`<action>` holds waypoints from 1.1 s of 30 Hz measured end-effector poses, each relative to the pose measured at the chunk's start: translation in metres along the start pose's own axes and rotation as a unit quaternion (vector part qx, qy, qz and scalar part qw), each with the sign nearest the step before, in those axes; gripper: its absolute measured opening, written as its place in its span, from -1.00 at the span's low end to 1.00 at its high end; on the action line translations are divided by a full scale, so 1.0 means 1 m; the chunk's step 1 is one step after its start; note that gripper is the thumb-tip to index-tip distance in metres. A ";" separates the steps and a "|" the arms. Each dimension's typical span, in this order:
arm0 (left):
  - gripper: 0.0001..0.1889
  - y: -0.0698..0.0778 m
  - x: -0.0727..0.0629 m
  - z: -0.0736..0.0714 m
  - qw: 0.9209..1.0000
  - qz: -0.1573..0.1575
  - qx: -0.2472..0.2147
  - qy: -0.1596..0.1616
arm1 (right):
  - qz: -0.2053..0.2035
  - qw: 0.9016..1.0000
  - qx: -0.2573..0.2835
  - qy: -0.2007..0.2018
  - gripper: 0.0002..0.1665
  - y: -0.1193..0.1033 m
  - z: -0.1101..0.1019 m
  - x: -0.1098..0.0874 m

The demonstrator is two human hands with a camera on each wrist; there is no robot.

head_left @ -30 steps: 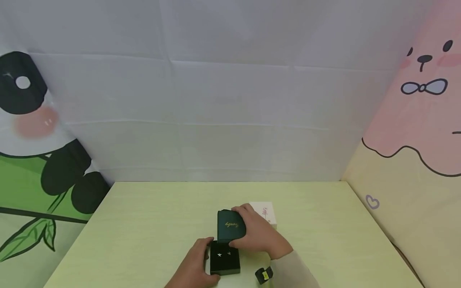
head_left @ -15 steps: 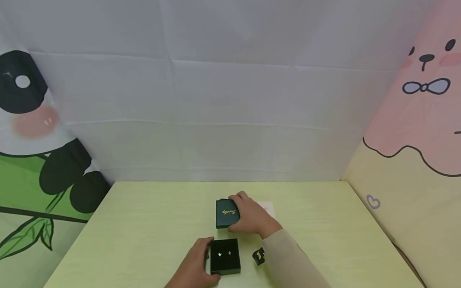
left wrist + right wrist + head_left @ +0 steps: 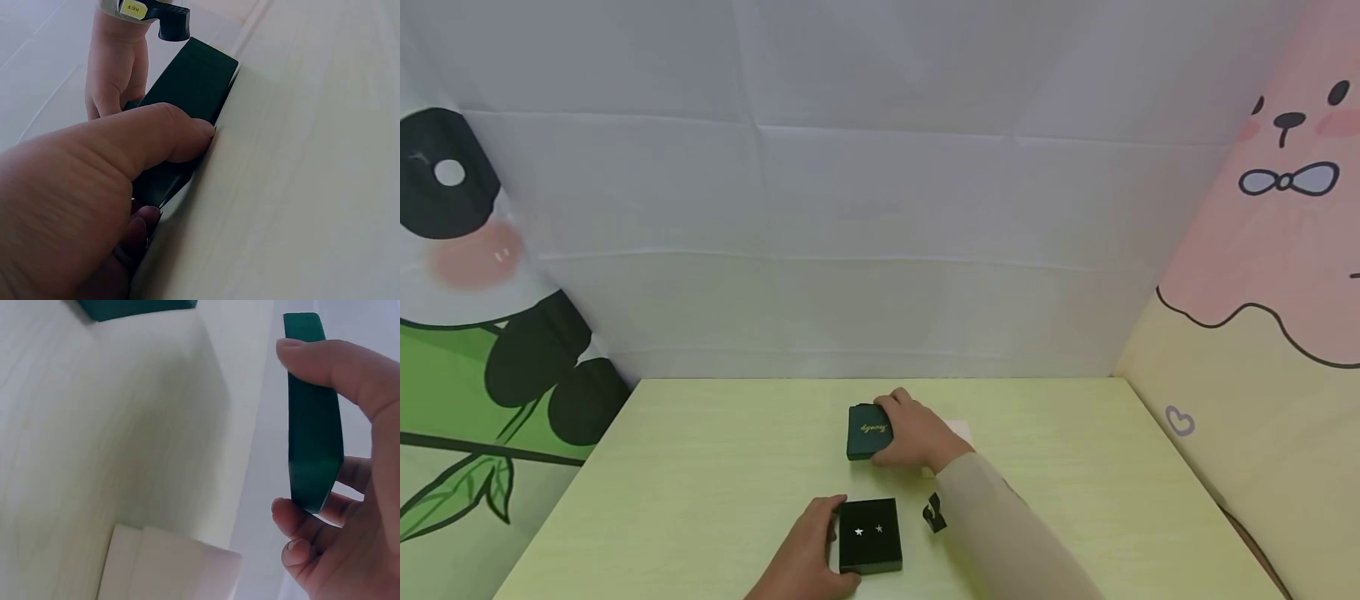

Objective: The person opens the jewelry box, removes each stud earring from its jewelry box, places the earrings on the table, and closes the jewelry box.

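Observation:
My left hand (image 3: 808, 552) grips the dark green base of a jewellery box (image 3: 880, 565), thumb on its near side and fingers at the far side. A pair of star-shaped earrings (image 3: 859, 532) sits on the black insert of that base. Farther back, my right hand (image 3: 916, 435) holds the green box lid (image 3: 865, 432), which has gold lettering on top. In the right wrist view the thumb presses one end of the lid (image 3: 314, 425) and fingers support the other. The left wrist view shows the base (image 3: 194, 78) flat on the table under the left thumb.
A white box (image 3: 960, 428) stands on the table (image 3: 700, 467) behind the right hand, partly hidden by it. A small black wrist device (image 3: 934, 515) shows beside the right sleeve. A white cloth wall (image 3: 880, 317) rises behind the table's far edge.
The lid in my right hand has moved away from the base, farther toward the back of the table, uncovering the whole insert. The left hand and the base have stayed in place.

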State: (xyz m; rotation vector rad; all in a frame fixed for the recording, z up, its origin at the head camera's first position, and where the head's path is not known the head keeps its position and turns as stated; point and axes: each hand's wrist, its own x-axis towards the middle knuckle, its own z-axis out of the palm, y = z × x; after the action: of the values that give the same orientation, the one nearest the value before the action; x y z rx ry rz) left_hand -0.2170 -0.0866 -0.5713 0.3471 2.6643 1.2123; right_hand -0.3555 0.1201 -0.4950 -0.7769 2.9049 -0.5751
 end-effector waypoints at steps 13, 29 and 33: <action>0.04 0.000 0.000 0.001 1.000 0.003 0.009 -0.002 | 0.009 0.998 -0.053 -0.038 0.10 0.003 0.002 0.013; 0.03 -0.002 -0.001 0.002 1.000 0.008 0.008 -0.001 | 0.015 0.993 -0.100 -0.053 0.07 0.010 0.016 0.012; 0.05 0.000 -0.001 0.001 1.000 0.005 0.009 0.001 | 0.013 0.993 -0.107 -0.052 0.05 0.010 0.017 0.012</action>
State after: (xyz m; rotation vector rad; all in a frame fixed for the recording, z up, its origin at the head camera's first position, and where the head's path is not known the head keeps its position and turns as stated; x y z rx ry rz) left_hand -0.2153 -0.0861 -0.5714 0.3634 2.6802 1.1925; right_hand -0.3679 0.1170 -0.5141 -0.7654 2.9061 -0.2142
